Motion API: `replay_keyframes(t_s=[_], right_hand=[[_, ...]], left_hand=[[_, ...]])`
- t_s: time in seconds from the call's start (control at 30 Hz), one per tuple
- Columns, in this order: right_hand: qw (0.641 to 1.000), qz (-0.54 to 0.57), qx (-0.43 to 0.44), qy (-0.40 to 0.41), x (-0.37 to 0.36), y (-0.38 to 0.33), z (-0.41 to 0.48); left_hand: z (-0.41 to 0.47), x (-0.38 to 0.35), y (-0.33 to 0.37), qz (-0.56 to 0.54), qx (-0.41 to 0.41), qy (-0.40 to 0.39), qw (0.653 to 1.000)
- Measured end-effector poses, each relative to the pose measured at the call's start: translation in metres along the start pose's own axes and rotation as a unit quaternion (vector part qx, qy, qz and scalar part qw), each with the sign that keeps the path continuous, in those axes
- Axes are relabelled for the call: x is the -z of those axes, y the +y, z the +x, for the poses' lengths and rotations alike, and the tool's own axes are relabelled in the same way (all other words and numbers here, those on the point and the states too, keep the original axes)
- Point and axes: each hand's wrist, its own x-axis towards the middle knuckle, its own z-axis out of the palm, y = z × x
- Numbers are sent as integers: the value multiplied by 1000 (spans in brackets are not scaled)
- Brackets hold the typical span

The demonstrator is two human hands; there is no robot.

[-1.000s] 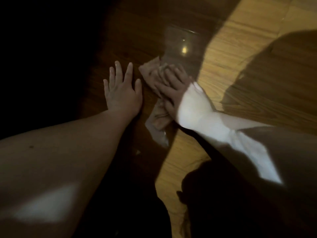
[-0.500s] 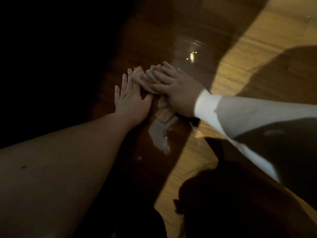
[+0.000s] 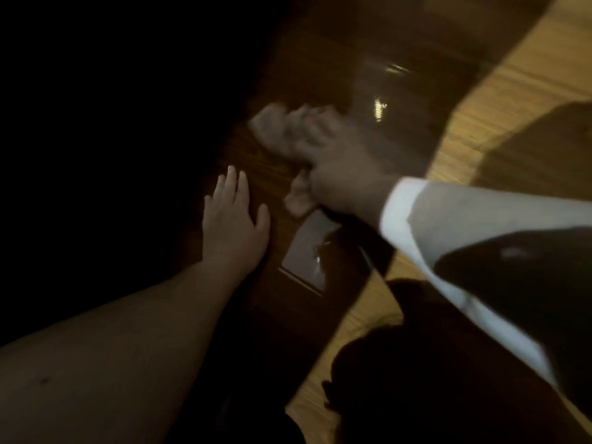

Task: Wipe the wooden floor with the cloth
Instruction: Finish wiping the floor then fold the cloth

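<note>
The left hand lies flat on the wooden floor, fingers straight, holding nothing. Further right, the right hand sits on the cloth, too blurry to tell its grip. This looks like mid-wipe. Next, push the cloth over more boards.

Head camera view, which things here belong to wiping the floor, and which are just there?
In the job:
pale crumpled cloth
right hand, on the cloth, blurred
brown wooden plank floor

Just there:
left hand, flat on the floor beside the cloth
white sleeve on the right arm
bright glint on the dark boards
</note>
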Motion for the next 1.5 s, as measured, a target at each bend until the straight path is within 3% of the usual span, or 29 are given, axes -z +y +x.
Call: replay_keyframes(t_s=[0.07, 0.13, 0.2, 0.27, 0.33, 0.4, 0.43, 0.5, 0.57, 0.63, 0.73, 0.83, 0.9, 0.93, 1.03, 1.17, 1.23, 1.27, 1.3, 1.33, 1.4, 1.5], right_hand=[[993, -23, 118, -10, -14, -21, 2], [989, -47, 143, 9, -15, -24, 7], [997, -36, 75, 8, -1, -17, 20], [997, -7, -75, 9, 17, 20, 23], [976, 81, -204, -1, 29, 29, 40], [967, 80, -241, 7, 31, 17, 47], [976, 59, -209, 8, 24, 4, 48], [998, 21, -57, 13, 5, -29, 34], [997, 32, 73, 0, -20, -52, 11], [994, 42, 92, 31, -29, -37, -10], [993, 15, -47, 112, -20, 15, -23], [959, 25, -257, 116, -13, 59, -49], [933, 69, -335, 111, -16, 38, -74], [939, 90, -316, 105, -25, 15, -79], [988, 78, -86, 97, -56, -73, -116], [995, 54, 84, 8, -73, -97, -163], [994, 104, 16, 35, -75, -67, -192], [995, 90, -40, -14, -67, -44, -191], [969, 134, -203, -47, -71, -31, -222], [922, 144, -359, -31, -63, -9, -227], [869, 87, -485, 30, -57, 16, -270], [851, 57, -520, 40, -71, -25, -296]], left_hand=[[-5, -4, -9, 37, 10, -5, 999], [-9, -2, -22, 28, 42, 2, 999], [-9, 1, -30, -13, 68, 15, 998], [-9, -4, -15, -49, 65, 10, 997], [-10, 1, -23, -65, 70, 17, 995], [-9, 3, -25, -79, 57, 8, 995], [-10, 4, -27, -80, 55, 3, 995], [-9, 4, -26, -84, 50, -6, 995], [-8, 5, -26, -86, 50, -3, 995], [-7, 3, -24, -75, 47, 1, 996], [-6, 2, -30, -47, 50, -4, 998], [-10, 4, -33, -44, 39, -21, 998], [-15, 8, -30, -41, 30, -35, 998], [-12, 10, -32, -44, 37, -41, 997], [-10, 16, -28, -47, 43, -59, 996], [-4, 23, -31, -46, 33, -93, 994], [-17, 23, -32, -25, 2, -119, 993], [-19, 23, -34, -18, -1, -125, 992], [-39, 19, -29, 2, -31, -137, 990], [-42, 19, -29, 7, -35, -140, 990], [-68, 11, -19, 26, -55, -148, 987], [-97, 3, -3, 46, -90, -166, 981]])
